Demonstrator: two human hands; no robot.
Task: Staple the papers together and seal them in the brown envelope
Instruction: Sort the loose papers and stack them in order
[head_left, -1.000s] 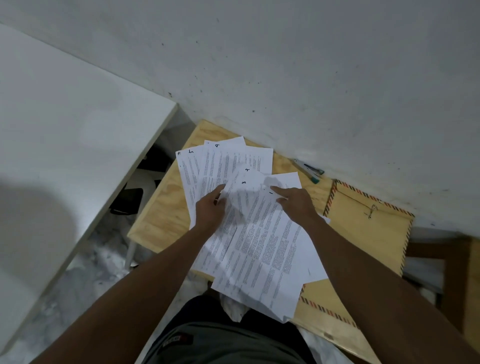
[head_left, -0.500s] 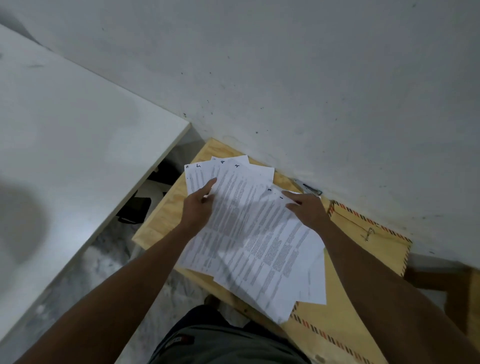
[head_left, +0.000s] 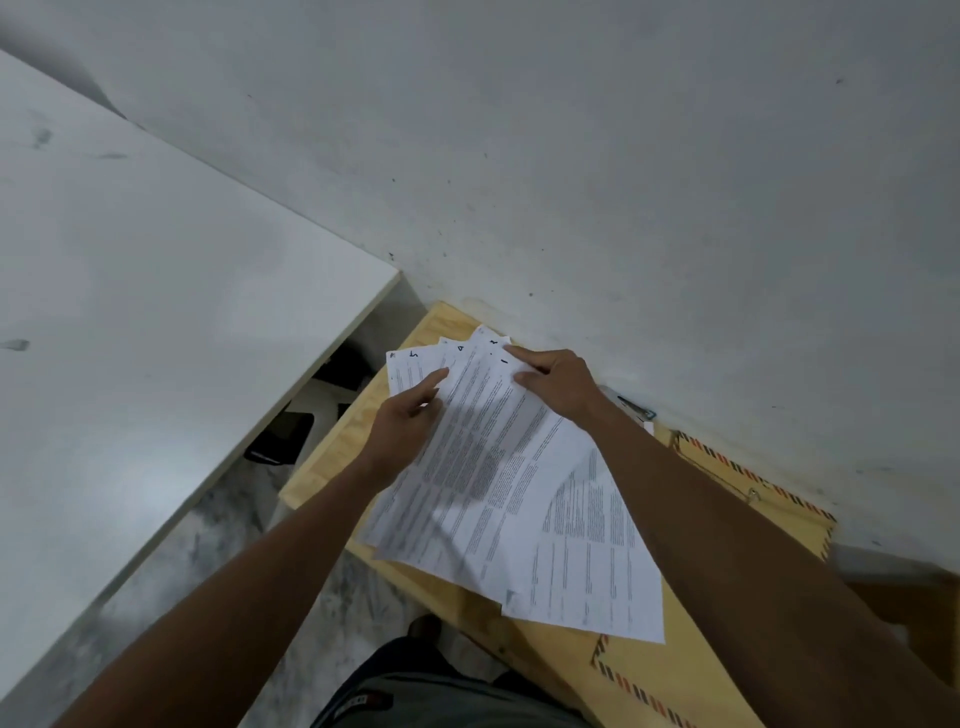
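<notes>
On the pale plywood counter (head_left: 332, 457) pushed against the grey wall, a fanned stack of white printed paper sheets (head_left: 498, 483) lies under both hands, partly covering the brown envelope with a red-and-blue striped border (head_left: 727, 499). The left hand (head_left: 402, 426) rests on the sheets' left edge with fingers fairly straight, index reaching forward — its grip spread, not pinching. The right hand (head_left: 558, 384) presses near the numbered top corners; whether it pinches a sheet I cannot tell. Such loose sheets look light, floppy and slippery against each other, so squaring them likely needs a hold at both long edges, tapping the top edge even. A blue-tipped object (head_left: 636, 408), too blurred to identify, lies by the wall behind the right wrist. Overhanging lower corners could slide off the counter's near edge — a risk.
</notes>
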